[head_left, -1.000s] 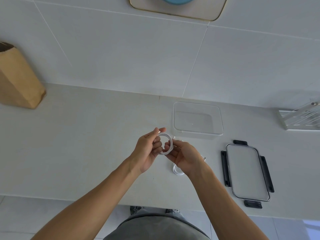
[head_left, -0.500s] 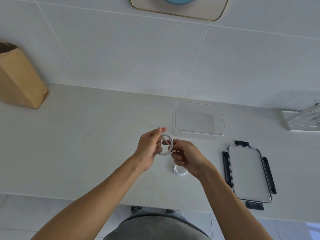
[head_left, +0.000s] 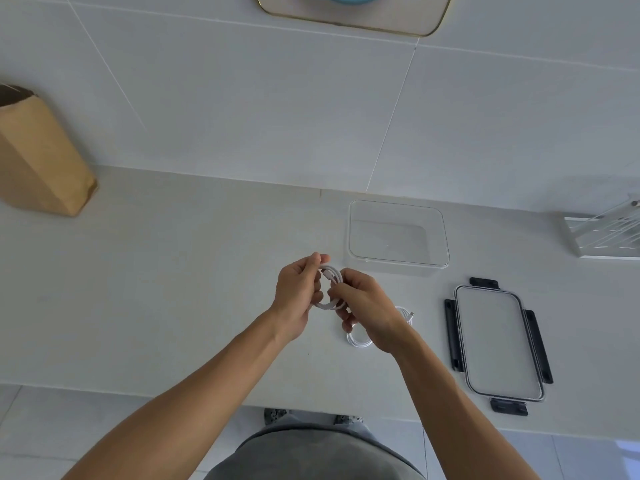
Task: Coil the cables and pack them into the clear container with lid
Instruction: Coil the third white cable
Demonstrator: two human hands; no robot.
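Holding a small coil of thin white cable [head_left: 331, 289] in the air above the pale grey tabletop [head_left: 173, 278], between both hands. Left hand [head_left: 299, 292] curling its fingers round the left side of the coil, thumb and forefinger meeting at the top. Right hand [head_left: 363, 306] pinching the right side of the same coil, fingers bent inward. Hiding the fingertips of both hands behind knuckles and cable, so the exact points of contact hard to make out.

Lying on the tabletop under the right hand, a second coiled white cable [head_left: 360, 341], mostly covered by the wrist, with a plug end peeking out to the right. Sitting just beyond the hands and slightly right, a clear rectangular plastic container [head_left: 398, 263], open-topped and with nothing seen inside. Lying flat to the right, apart from the container, a clear lid with dark grey clips [head_left: 498, 344].

Standing far left and cut off by the frame edge, a brown paper bag [head_left: 41, 161]. Cut off at the right edge, a white wire rack [head_left: 609, 233]. Leaving wide bare tabletop to the left of the hands, with the near edge running just below the forearms.
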